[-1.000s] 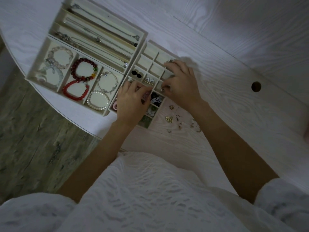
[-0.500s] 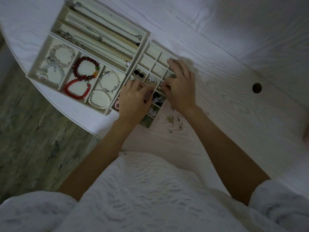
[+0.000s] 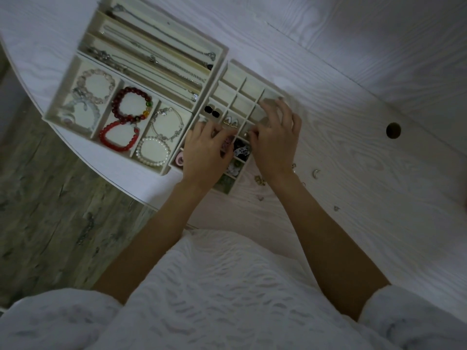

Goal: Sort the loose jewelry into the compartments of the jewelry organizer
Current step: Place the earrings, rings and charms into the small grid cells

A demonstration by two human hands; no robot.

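White wood table (image 3: 328, 185), grid organizer (image 3: 249, 83) with earrings, left hand (image 3: 206, 152) resting loose, right hand (image 3: 276, 137) pinching earring (image 3: 246, 134)

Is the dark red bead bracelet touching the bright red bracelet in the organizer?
Touching. The head view shows the dark red bracelet meeting the bright red bracelet where their loops join, with no gap visible.

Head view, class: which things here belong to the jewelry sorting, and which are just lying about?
Part of the job:
small-compartment tray
loose earrings on the table
left hand
right hand

Just there:
bracelet tray, already filled
necklace tray
hole in the table
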